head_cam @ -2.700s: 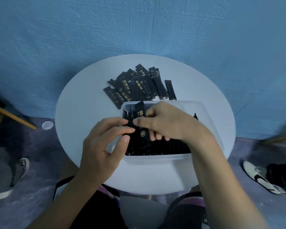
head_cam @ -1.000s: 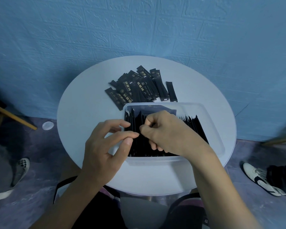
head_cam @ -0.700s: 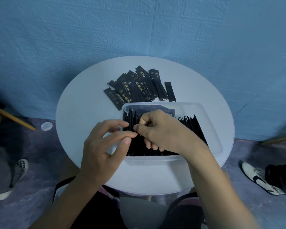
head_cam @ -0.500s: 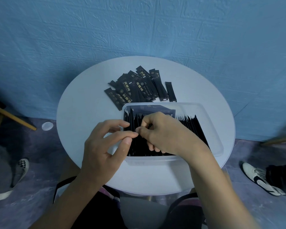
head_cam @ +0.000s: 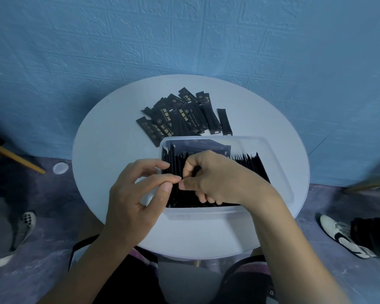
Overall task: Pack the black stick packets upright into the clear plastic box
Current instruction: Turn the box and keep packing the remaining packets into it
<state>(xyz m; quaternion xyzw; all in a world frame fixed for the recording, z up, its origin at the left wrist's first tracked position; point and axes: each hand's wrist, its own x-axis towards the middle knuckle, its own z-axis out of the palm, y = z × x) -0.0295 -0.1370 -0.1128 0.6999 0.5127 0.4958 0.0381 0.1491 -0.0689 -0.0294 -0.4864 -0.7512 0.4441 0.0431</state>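
Note:
A clear plastic box (head_cam: 282, 178) stands on the near half of the round white table (head_cam: 110, 150). A row of black stick packets (head_cam: 249, 164) stands upright inside it, filling its left and middle. My left hand (head_cam: 134, 198) reaches over the box's left wall, with thumb and forefinger pinching the packets at the left end. My right hand (head_cam: 215, 178) is inside the box, its fingers curled down around the packet tops, its thumb tip touching my left forefinger. A loose pile of packets (head_cam: 180, 116) lies flat behind the box.
The box's right end holds no packets. On the floor are a small white round lid (head_cam: 60, 168), a wooden rod (head_cam: 15, 157) at the left, and other people's shoes at the left (head_cam: 26, 222) and the right (head_cam: 342, 235). A blue wall stands behind the table.
The packet my right hand held upright above the row 2.7 s ago has gone down into it. Over the last second both hands have stayed at the left end of the box.

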